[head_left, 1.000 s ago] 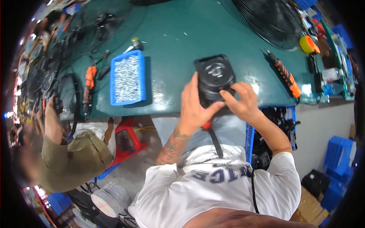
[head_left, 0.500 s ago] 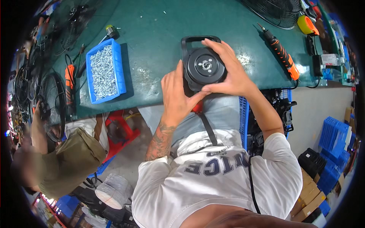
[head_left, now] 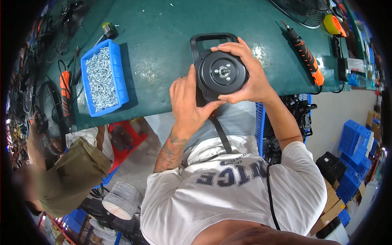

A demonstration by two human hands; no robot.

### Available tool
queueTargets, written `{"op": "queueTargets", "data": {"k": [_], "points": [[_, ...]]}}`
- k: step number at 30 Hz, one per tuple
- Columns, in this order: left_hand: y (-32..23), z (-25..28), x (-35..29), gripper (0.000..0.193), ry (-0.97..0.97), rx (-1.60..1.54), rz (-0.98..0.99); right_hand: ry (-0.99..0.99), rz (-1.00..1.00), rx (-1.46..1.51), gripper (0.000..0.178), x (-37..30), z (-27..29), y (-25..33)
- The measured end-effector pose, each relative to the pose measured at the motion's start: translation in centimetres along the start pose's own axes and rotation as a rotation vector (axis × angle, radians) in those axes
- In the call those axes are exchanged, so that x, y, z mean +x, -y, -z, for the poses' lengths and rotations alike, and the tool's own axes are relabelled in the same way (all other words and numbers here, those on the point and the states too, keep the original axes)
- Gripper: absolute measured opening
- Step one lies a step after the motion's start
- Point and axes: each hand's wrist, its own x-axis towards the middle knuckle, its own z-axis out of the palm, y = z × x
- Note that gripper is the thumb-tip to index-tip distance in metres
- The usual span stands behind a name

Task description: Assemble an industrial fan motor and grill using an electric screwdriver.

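Between my two hands is a black round housing [head_left: 222,83] with a flat disc face, a metal hub and small screws at its centre. A black loop handle [head_left: 198,37] sticks out from its far side. My right hand [head_left: 255,75] wraps its right side, fingers over the far edge and thumb along the near edge. On the other side my left hand [head_left: 188,100] grips the left edge, index finger pointing up along it and thumb at the near rim. The housing's underside is hidden.
Left on the green table [head_left: 163,24] stands a blue bin [head_left: 123,83] of screws. An orange-black electric screwdriver [head_left: 305,55] lies to the right, near a fan guard [head_left: 302,12] and yellow tape roll [head_left: 332,25]. Another screwdriver [head_left: 65,92] and a co-worker's arm [head_left: 34,141] are left.
The housing looks larger now, lifted nearer to my head, with both hands still on it. The view has shifted a little, so the screw bin sits further left.
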Motion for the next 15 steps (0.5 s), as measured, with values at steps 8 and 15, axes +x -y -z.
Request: {"op": "queueTargets", "data": {"k": [8,15], "points": [[0.24,-0.04,0.03,0.105,-0.012,0.026,-0.027,0.029,-0.009,0.031,0.092,0.31,0.12,0.05],[0.1,-0.49,-0.15,0.104,-0.021,0.073,-0.041,-0.009,-0.006,-0.014,0.095,-0.54,-0.41,0.41]]}}
